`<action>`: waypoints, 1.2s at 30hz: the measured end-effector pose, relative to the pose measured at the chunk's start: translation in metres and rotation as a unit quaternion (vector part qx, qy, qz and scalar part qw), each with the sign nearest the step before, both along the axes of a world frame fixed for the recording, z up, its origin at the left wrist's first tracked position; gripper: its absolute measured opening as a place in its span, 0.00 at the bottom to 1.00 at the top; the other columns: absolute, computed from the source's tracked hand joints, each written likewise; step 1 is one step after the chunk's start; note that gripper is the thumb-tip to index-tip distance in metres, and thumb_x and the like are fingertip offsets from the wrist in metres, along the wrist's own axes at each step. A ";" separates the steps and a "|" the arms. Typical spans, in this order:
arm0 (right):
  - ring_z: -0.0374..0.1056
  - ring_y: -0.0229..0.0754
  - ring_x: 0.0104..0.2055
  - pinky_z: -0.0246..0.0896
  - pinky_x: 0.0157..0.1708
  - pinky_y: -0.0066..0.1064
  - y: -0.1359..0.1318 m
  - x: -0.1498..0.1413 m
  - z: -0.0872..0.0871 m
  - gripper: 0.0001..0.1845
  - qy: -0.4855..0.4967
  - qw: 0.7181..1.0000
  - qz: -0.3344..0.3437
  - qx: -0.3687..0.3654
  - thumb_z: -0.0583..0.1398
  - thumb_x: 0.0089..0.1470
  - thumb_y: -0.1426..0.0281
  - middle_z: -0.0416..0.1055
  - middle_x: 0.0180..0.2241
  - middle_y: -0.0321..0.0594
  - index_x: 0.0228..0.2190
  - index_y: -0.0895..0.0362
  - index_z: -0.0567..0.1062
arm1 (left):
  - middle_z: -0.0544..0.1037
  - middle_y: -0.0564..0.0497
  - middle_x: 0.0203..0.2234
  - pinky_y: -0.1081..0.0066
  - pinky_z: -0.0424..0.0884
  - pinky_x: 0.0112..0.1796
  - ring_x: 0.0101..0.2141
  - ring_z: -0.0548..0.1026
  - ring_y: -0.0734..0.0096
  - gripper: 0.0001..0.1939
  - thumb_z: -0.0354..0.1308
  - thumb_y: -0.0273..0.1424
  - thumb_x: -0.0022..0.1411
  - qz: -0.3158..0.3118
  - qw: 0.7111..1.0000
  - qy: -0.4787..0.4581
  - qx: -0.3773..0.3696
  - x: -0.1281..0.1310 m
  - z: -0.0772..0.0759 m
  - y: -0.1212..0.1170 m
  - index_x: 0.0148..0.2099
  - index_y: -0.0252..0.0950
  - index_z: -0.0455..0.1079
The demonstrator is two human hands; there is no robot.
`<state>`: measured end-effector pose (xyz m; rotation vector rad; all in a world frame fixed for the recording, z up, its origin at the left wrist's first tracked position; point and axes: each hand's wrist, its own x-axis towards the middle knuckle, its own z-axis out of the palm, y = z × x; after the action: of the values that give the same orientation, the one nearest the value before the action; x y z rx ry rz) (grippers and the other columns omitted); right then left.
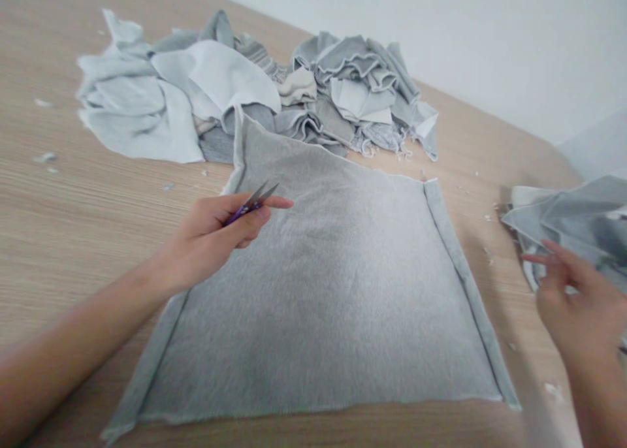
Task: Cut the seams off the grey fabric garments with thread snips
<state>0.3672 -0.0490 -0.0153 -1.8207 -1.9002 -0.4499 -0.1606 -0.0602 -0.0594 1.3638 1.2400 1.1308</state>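
Observation:
A pair of small thread snips (253,204) with purple on the handles rests in my left hand (223,229), blades apart and index finger stretched out. Beneath that hand a grey knit fabric panel (337,291) lies spread flat on the table, its two side edges folded or rolled into narrow strips. My right hand (578,291), slightly blurred, is at the far right with fingers apart and nothing visible in them. It is in front of a pile of grey cloth (573,213); whether the fingertips touch the cloth I cannot tell.
Behind the panel lies a heap of white cloth pieces (142,108) and grey scraps (362,69), overlapping the panel's top left corner. Bits of lint (46,157) are scattered over the wooden table (73,239). A white wall (465,36) rises behind the table.

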 end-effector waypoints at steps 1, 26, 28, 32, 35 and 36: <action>0.76 0.48 0.36 0.64 0.36 0.40 -0.005 -0.027 0.001 0.17 0.014 0.999 0.051 -0.006 0.57 0.63 0.66 0.80 0.43 0.47 0.51 0.50 0.78 | 0.54 0.60 0.19 0.80 0.49 0.19 0.20 0.53 0.81 0.17 0.59 0.41 0.70 0.001 1.000 0.002 0.002 0.000 0.000 0.000 0.55 0.39 0.77; 0.68 0.42 0.29 0.62 0.29 0.32 -0.006 -0.110 -0.021 0.07 0.110 0.982 0.155 -0.003 0.58 0.61 0.68 0.74 0.31 0.41 0.33 0.56 0.76 | 0.54 0.60 0.19 0.78 0.49 0.18 0.19 0.53 0.80 0.17 0.56 0.39 0.71 -0.010 0.999 0.026 0.035 0.000 0.012 -0.006 0.56 0.38 0.77; 0.67 0.41 0.24 0.60 0.26 0.32 0.005 -0.062 -0.005 0.09 0.055 0.994 0.046 0.078 0.61 0.57 0.64 0.75 0.30 0.42 0.33 0.56 0.78 | 0.54 0.60 0.19 0.79 0.49 0.19 0.19 0.53 0.80 0.17 0.56 0.39 0.71 -0.013 0.999 0.023 0.035 0.000 0.011 -0.006 0.56 0.38 0.77; 0.71 0.53 0.27 0.57 0.26 0.39 0.022 0.037 0.001 0.14 -0.113 0.988 -0.097 0.034 0.60 0.54 0.62 0.75 0.27 0.46 0.36 0.56 0.81 | 0.54 0.60 0.19 0.79 0.48 0.18 0.19 0.52 0.81 0.17 0.56 0.39 0.72 -0.013 0.999 0.022 0.025 -0.001 0.010 -0.006 0.56 0.37 0.76; 0.67 0.51 0.21 0.55 0.24 0.39 0.027 0.074 -0.016 0.09 -0.107 0.989 -0.083 -0.053 0.61 0.49 0.66 0.70 0.19 0.41 0.28 0.52 0.82 | 0.54 0.60 0.19 0.79 0.49 0.19 0.19 0.53 0.80 0.17 0.56 0.39 0.72 -0.017 0.999 0.020 0.025 -0.001 0.008 -0.006 0.57 0.37 0.76; 0.65 0.49 0.19 0.54 0.23 0.38 0.027 0.079 -0.021 0.08 -0.100 0.989 -0.071 -0.079 0.61 0.47 0.68 0.68 0.17 0.38 0.27 0.51 0.82 | 0.55 0.60 0.19 0.79 0.50 0.19 0.20 0.54 0.80 0.18 0.56 0.39 0.72 -0.018 0.999 0.019 0.026 -0.001 0.007 -0.005 0.57 0.36 0.76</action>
<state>0.4457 -0.0216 -0.0365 -2.0927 -1.9951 -0.5639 -0.1615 -0.0654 -0.0524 1.4477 1.2153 1.1239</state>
